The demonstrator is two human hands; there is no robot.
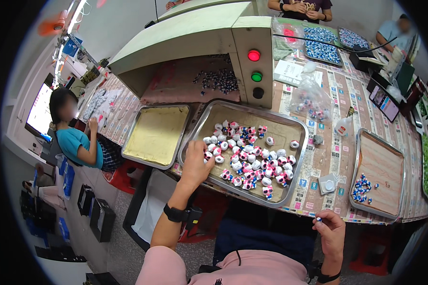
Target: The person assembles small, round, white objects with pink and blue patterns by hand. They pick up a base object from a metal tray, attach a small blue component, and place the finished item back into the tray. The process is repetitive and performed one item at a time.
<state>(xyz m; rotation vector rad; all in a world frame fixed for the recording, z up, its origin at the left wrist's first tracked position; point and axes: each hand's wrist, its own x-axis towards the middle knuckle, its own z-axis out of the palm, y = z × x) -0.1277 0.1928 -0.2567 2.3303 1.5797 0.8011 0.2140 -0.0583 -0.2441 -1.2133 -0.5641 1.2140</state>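
A metal tray (297, 183) holds many small white, pink and black figurine heads (252, 164), some joined to little blue bodies. At its left side my left hand (195, 164) reaches over the rim. Its fingers and thumb are closed round a figurine head (208, 155) at the edge of the pile; the hand partly hides it. My right hand (331, 232) is low, just off the table's front edge. Between thumb and forefinger it pinches a tiny blue-and-white figurine body (319, 219). More such bodies (361, 189) lie in a lined tray (400, 209) at the right.
A yellow-lined tray (164, 162) stands left of the heads. Behind is a pale machine (251, 35) with red and green lights, and blue pieces (216, 80) in its opening. A white bottle (343, 126), plastic bag (311, 102) and phone (384, 102) lie right. Other people sit around.
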